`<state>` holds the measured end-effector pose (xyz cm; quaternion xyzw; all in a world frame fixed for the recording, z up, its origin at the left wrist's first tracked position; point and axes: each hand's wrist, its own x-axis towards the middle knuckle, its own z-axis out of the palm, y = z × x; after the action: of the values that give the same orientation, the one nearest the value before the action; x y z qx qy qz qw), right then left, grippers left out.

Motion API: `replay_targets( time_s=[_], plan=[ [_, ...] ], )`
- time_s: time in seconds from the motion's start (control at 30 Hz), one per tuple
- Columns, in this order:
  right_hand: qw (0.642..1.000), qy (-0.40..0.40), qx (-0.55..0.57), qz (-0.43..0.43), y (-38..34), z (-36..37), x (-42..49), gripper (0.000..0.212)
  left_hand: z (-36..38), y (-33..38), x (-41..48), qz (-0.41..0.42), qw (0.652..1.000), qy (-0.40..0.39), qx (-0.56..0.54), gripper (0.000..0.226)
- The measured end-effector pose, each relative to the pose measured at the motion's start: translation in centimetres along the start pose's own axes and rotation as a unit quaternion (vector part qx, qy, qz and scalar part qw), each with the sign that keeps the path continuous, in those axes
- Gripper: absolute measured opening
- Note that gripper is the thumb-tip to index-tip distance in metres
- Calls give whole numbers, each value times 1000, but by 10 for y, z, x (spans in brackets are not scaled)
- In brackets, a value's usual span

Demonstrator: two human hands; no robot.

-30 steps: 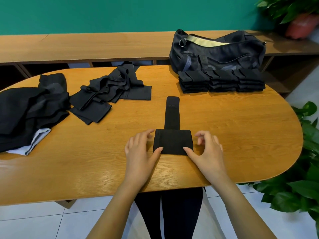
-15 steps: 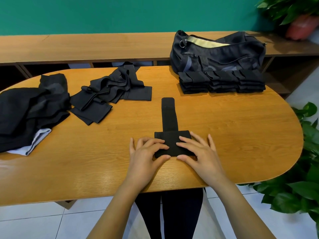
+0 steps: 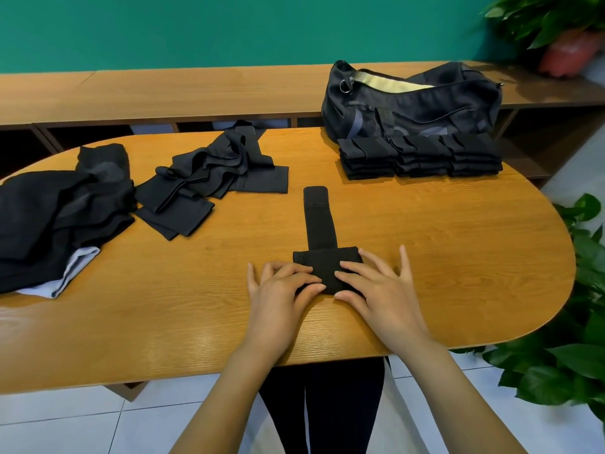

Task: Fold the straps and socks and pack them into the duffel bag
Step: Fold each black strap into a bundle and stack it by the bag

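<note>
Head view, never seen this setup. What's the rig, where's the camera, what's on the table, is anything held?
There is no machine here. A person works with two bare hands, and one wide-angle camera worn on the head looks forward and down, so the arms enter from the bottom edge. The left hand and right hand press flat on the folded near end of a black strap, whose narrow tail lies straight out on the wooden table. Neither hand lifts anything. Further back on the right, neat folded stacks sit in front of an open dark duffel bag. To the left lie a loose pile of unfolded straps and a heap of dark fabric.
</note>
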<state>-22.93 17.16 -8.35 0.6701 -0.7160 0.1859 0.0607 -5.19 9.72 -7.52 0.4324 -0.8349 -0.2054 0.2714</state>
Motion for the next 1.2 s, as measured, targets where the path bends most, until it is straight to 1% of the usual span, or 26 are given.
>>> replay_targets(
  time_s=[0.1, 0.17, 0.27, 0.4, 0.43, 0.53, 0.63, 0.77, 0.9, 1.07, 1.2],
  plan=[
    [999, -7, 35, 17, 0, 2, 3, 58, 1, 2, 3, -31, 999, -3, -21, 21],
    [998, 8, 61, 31, -1, 5, 4, 55, 3, 4, 4, -43, 999, 11, -27, 21],
    [994, 24, 97, 47, -3, 7, 4, 49, 8, 2, 2, -46, 998, 34, -39, 20],
    [982, 5, 168, 91, -3, 4, 5, 47, 8, 2, 2, -37, 998, 33, -34, 24],
    [977, 3, 184, 104, -4, 4, 6, 43, 8, 3, 3, -33, 999, 31, -29, 28],
    [967, 9, 213, 136, -9, 6, 6, 21, 8, 3, 3, -27, 999, 28, -17, 38],
    [966, 15, 218, 139, -12, 8, 7, 15, 8, 2, 4, -34, 999, 35, -21, 39],
    [964, 14, 235, 120, -9, 6, 7, 5, 10, 1, 5, -39, 998, 38, -24, 38],
    [957, 14, 264, 121, -8, 4, 7, 13, 9, 1, 5, -43, 998, 41, -32, 29],
    [955, 21, 269, 125, -6, 5, 7, 7, 8, 1, 5, -46, 998, 34, -32, 37],
    [955, 24, 264, 130, -5, 6, 7, 10, 7, 0, 5, -42, 998, 28, -32, 32]
  ],
)
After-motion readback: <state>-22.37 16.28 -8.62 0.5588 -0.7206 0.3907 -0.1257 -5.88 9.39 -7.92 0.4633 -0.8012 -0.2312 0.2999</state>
